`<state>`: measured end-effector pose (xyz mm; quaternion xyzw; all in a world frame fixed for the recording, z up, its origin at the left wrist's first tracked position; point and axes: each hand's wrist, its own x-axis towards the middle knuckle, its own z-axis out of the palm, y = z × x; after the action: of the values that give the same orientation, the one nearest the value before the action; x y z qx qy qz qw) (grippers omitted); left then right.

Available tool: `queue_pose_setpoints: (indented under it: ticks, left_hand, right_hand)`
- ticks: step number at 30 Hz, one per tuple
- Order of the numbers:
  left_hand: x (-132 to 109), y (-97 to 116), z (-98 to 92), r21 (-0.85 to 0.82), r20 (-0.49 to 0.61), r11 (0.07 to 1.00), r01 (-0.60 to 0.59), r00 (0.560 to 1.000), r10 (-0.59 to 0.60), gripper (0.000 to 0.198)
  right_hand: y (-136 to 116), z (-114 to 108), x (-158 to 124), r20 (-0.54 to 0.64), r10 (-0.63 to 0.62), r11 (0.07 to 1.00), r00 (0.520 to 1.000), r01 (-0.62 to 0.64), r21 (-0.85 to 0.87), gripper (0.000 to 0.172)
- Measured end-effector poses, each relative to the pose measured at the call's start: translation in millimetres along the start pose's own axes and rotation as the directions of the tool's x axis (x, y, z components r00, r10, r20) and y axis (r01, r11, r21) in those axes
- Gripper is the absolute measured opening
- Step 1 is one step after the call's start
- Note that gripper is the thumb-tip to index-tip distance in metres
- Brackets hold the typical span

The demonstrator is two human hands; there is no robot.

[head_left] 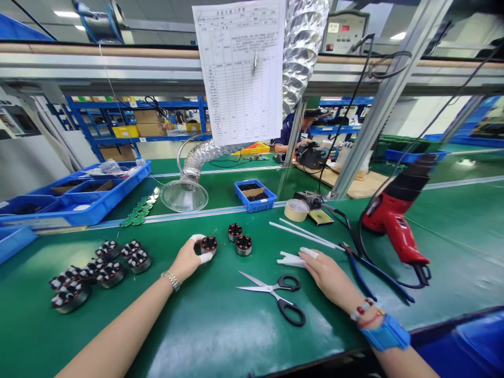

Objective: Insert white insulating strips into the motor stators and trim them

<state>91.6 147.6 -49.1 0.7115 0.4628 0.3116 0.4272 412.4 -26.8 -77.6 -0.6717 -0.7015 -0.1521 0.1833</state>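
Note:
My left hand (188,258), with white finger cots, is closed round a small round black-and-red wound motor part (209,244) on the green mat. Two more such parts (239,239) stand just right of it. My right hand (325,272) lies fingers outstretched on short white tube pieces (290,259). Long white tubes (303,233) lie beyond it. Black-handled scissors (277,294) lie open between my hands. Several similar wound parts (96,273) are grouped at the left.
Blue-handled pliers (368,270) and a red heat gun (396,218) lie at the right. A tape roll (296,210), a small blue bin (254,195), a clear fume funnel (184,194) and blue trays (79,194) sit behind. A person works at the far bench.

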Motion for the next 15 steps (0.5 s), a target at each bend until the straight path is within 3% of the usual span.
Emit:
queue_pose_setpoints:
  ticks: [3, 7, 9, 11, 15]
  left_hand:
    - [-29.8, 5.4, -15.6, -0.144, 0.066, 0.988, 0.050, 0.997, -0.040, 0.049]
    - [-78.4, 14.8, -31.4, -0.368, 0.165, 0.918, 0.146, 0.982, -0.090, 0.036]
    - [-101.2, 16.3, -33.0, -0.642, 0.243, 0.707, 0.297, 0.953, -0.180, 0.033]
    - [-119.2, 15.6, -30.0, -0.774, 0.299, 0.504, 0.384, 0.923, -0.243, 0.030]
    - [-138.6, 12.5, -18.4, -0.841, 0.361, 0.340, 0.422, 0.904, -0.228, 0.033]
  right_hand:
    - [1.6, 1.8, 6.4, -0.047, -0.014, 1.000, 0.999, 0.013, -0.010, 0.031]
    - [-0.6, -8.8, 15.1, -0.108, -0.011, 1.000, 0.994, 0.010, -0.006, 0.039]
    - [-11.7, -19.2, 17.3, -0.119, -0.004, 1.000, 0.993, 0.005, 0.010, 0.041]
    - [-33.6, -30.7, 18.0, -0.115, -0.010, 0.999, 0.993, 0.015, 0.037, 0.039]
    - [-99.0, -54.2, 16.8, -0.119, -0.098, 0.964, 0.988, 0.124, 0.236, 0.030]
